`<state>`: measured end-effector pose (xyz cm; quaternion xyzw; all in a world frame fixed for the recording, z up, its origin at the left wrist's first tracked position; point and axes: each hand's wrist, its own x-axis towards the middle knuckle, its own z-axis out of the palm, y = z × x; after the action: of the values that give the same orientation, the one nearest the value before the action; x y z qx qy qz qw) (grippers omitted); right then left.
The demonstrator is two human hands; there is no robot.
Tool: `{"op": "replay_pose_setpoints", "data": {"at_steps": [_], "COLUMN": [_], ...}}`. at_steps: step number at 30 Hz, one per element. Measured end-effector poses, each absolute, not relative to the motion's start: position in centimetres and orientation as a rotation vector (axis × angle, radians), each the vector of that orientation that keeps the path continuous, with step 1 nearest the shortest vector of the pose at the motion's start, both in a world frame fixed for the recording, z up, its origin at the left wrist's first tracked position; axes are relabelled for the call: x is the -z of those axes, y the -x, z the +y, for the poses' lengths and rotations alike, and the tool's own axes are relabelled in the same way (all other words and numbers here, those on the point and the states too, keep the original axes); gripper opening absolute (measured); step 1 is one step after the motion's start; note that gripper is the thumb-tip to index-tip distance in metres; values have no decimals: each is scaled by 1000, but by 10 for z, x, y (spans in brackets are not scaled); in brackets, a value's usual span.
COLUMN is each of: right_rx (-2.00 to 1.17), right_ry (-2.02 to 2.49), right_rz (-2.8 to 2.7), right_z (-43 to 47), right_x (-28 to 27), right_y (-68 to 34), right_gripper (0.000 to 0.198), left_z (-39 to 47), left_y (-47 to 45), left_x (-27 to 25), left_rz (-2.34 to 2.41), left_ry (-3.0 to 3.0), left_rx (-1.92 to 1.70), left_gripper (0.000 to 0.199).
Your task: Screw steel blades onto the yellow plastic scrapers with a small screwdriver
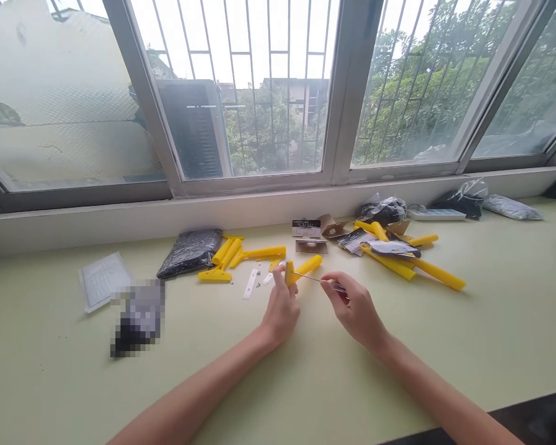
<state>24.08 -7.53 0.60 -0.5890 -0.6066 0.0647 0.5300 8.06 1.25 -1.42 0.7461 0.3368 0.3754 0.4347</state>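
My left hand (282, 312) grips the head of a yellow scraper (309, 266), whose handle points away to the right. In my right hand (358, 307) is a screwdriver (307, 276); its thin shaft reaches left and the tip meets the scraper's head. Most of the screwdriver's grip is hidden by my fingers. Just left of my left hand lie a flat white strip (249, 283) and several small screws (258, 284). More yellow scraper pieces (214, 277) rest beyond them on the table.
A pale green table (204, 383) runs along the window. At back left sits a black plastic packet (192, 250); a clear packet (104, 281) and a blurred dark bag (139, 318) lie further left. Yellow handles with cards (412, 272) are piled on the right, with bags (463, 198) behind.
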Motion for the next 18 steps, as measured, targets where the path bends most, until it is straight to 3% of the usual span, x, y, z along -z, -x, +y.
{"op": "replay_pose_setpoints", "data": {"at_steps": [4, 12, 18], "right_rx": [-140, -155, -114], "right_ry": [1397, 1525, 1478], "right_rz": [-1467, -1464, -1510], "right_z": [-75, -76, -75], "right_x": [-5, -5, -4], "right_y": [-241, -240, -241], "right_gripper": [22, 40, 34], "left_z": [12, 13, 13], "left_y": [-82, -82, -83], "left_x": [14, 15, 14], "left_rz": [848, 846, 848], "left_ry": [-1830, -1816, -1813], "left_rx": [-947, -965, -953], "left_gripper": [43, 52, 43]}}
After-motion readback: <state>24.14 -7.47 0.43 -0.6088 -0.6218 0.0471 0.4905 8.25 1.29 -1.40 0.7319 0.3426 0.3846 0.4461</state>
